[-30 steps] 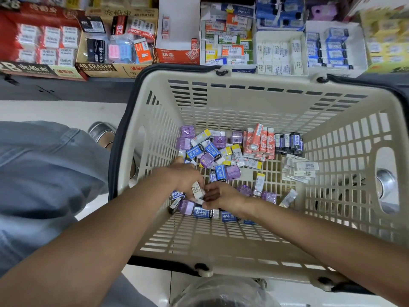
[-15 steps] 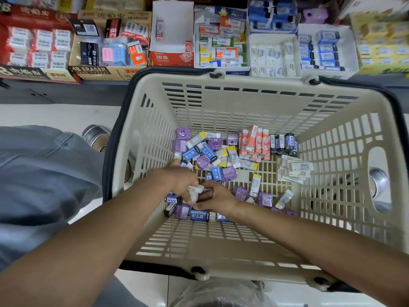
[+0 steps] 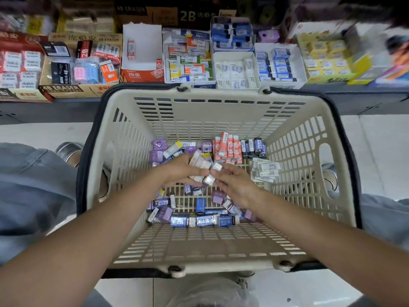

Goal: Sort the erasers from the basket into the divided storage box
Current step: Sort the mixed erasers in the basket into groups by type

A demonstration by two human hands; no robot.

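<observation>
1. Beige plastic basket (image 3: 221, 260), head view: both my hands meet above its middle. My left hand (image 3: 181, 171) is curled round a bunch of white erasers (image 3: 200, 162), gathered so one kind goes out together, I judge.
2. My right hand (image 3: 234, 185) pinches one small white eraser (image 3: 215, 167) just beside that bunch.
3. Loose erasers (image 3: 203, 220) lie below; orange ones (image 3: 228, 147) stand at the far wall.
4. Shelf boxes (image 3: 192, 63) wait beyond; the basket's far wall stands between.
</observation>
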